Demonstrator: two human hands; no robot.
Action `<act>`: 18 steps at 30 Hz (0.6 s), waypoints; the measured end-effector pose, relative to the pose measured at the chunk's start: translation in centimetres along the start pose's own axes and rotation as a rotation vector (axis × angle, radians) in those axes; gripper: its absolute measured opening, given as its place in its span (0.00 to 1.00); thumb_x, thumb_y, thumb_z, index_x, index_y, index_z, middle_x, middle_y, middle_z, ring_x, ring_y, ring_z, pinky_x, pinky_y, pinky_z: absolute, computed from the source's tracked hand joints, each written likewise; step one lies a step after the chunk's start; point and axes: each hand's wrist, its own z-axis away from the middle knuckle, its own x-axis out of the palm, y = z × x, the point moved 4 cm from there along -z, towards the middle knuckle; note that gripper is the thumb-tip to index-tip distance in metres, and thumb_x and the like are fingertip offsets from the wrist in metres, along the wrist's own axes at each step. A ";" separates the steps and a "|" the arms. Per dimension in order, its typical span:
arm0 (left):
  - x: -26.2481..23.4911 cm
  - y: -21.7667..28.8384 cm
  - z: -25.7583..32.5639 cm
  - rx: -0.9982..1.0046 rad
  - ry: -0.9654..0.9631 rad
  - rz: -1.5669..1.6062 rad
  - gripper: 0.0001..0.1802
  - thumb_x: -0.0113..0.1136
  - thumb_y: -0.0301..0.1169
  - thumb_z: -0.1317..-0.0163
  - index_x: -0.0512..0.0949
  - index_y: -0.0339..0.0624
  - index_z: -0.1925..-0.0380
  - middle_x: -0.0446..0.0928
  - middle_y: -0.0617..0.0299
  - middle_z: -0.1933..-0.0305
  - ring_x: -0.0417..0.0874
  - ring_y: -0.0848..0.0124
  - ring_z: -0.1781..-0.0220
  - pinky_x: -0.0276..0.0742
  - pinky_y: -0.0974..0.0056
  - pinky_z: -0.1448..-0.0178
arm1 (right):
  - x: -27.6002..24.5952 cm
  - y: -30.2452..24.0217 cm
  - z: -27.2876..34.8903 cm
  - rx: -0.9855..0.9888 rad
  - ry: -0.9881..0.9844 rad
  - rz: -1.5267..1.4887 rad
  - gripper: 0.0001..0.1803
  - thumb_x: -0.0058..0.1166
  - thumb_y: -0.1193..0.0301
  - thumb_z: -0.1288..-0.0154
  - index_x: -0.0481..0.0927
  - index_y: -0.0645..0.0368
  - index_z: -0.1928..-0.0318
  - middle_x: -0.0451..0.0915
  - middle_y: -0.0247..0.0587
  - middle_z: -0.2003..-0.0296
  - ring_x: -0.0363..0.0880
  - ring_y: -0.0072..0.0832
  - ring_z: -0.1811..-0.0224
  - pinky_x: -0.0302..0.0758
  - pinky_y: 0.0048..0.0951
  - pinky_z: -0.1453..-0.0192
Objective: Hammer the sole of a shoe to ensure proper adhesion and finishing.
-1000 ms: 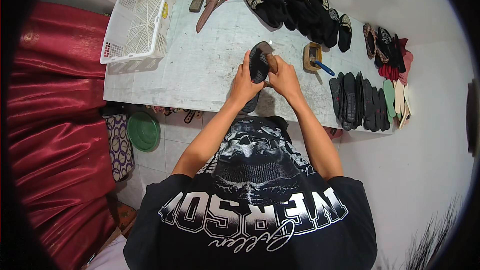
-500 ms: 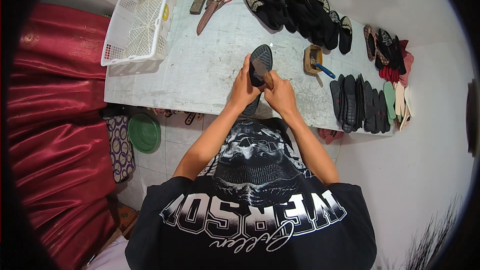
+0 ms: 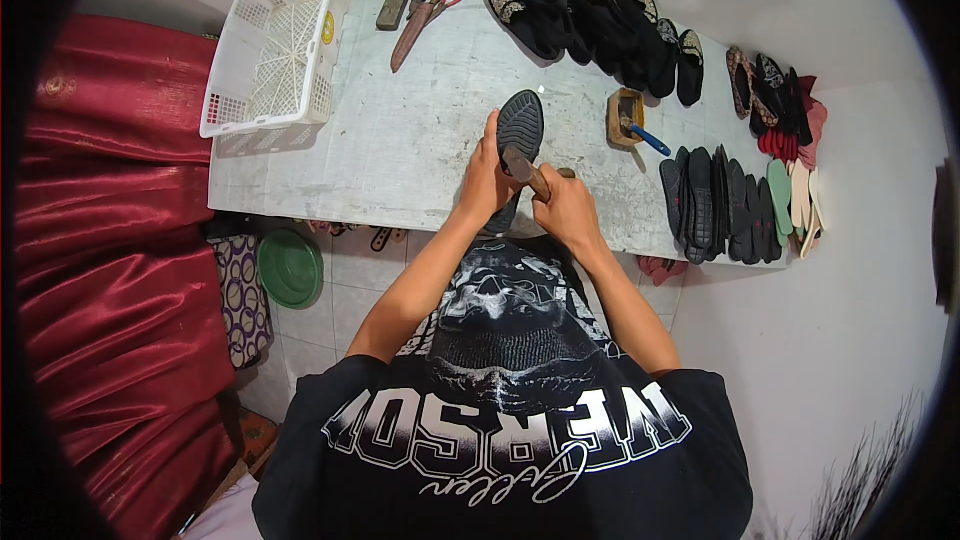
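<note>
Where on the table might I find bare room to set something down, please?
The widest bare patch of table lies between the white basket and the left hand. A smaller one lies between the right hand, the brown box and the black soles. It is crowded at the back right, with black shoes, and around the soles.

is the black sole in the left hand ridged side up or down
Ridged side up: the black sole shows its rows of ridges to the camera above the left hand.
</note>
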 end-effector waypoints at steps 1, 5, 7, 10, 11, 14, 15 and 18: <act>0.0 0.1 0.0 -0.019 -0.007 0.002 0.72 0.82 0.23 0.52 0.41 0.49 0.15 0.77 0.30 0.38 0.80 0.34 0.36 0.78 0.44 0.33 | 0.0 0.1 0.0 -0.006 -0.006 -0.015 0.15 0.59 0.73 0.42 0.77 0.57 0.53 0.84 0.62 0.72 0.84 0.65 0.64 0.79 0.62 0.58; 0.0 0.3 0.1 0.014 0.006 -0.017 0.71 0.82 0.23 0.52 0.41 0.49 0.15 0.76 0.31 0.36 0.80 0.35 0.35 0.78 0.44 0.32 | 0.3 0.9 0.2 -0.016 -0.010 -0.009 0.14 0.59 0.73 0.42 0.77 0.57 0.54 0.83 0.61 0.73 0.84 0.64 0.64 0.79 0.62 0.59; 0.0 -0.5 0.0 -0.082 -0.060 0.018 0.72 0.84 0.25 0.53 0.41 0.48 0.15 0.75 0.30 0.34 0.79 0.35 0.33 0.76 0.44 0.31 | 0.4 0.8 -0.2 -0.031 -0.007 -0.017 0.14 0.59 0.73 0.42 0.77 0.57 0.54 0.83 0.62 0.73 0.84 0.64 0.63 0.79 0.62 0.59; 0.3 -0.2 0.0 -0.032 -0.028 -0.028 0.73 0.85 0.28 0.52 0.41 0.51 0.14 0.75 0.30 0.34 0.78 0.35 0.33 0.76 0.43 0.30 | 0.1 1.3 -0.5 0.011 0.013 -0.011 0.14 0.59 0.73 0.41 0.77 0.57 0.54 0.83 0.62 0.72 0.84 0.65 0.64 0.79 0.61 0.59; 0.2 -0.1 0.0 -0.032 -0.029 -0.027 0.73 0.85 0.28 0.52 0.41 0.51 0.14 0.75 0.30 0.34 0.78 0.35 0.33 0.76 0.43 0.30 | 0.1 1.4 -0.6 0.011 0.013 -0.011 0.14 0.59 0.73 0.41 0.77 0.57 0.54 0.83 0.62 0.72 0.84 0.65 0.64 0.79 0.61 0.59; 0.3 -0.2 0.0 -0.077 -0.033 0.000 0.72 0.86 0.30 0.52 0.42 0.52 0.14 0.75 0.30 0.34 0.78 0.35 0.33 0.75 0.41 0.30 | -0.4 1.4 -1.1 0.014 0.015 -0.090 0.13 0.58 0.73 0.41 0.77 0.57 0.54 0.84 0.63 0.71 0.84 0.66 0.63 0.78 0.61 0.59; 0.3 -0.1 0.0 -0.040 -0.010 -0.005 0.73 0.86 0.31 0.52 0.41 0.54 0.14 0.75 0.31 0.35 0.78 0.35 0.34 0.76 0.41 0.31 | -0.4 1.5 -1.2 0.025 0.037 -0.127 0.13 0.58 0.74 0.41 0.77 0.57 0.54 0.84 0.63 0.71 0.84 0.66 0.63 0.78 0.60 0.59; 0.0 0.2 0.1 -0.001 0.008 -0.016 0.73 0.86 0.33 0.51 0.41 0.60 0.14 0.76 0.34 0.38 0.79 0.35 0.36 0.79 0.41 0.35 | -0.3 1.8 -1.3 0.039 0.066 -0.154 0.12 0.59 0.74 0.41 0.78 0.58 0.55 0.83 0.63 0.71 0.84 0.66 0.63 0.78 0.60 0.59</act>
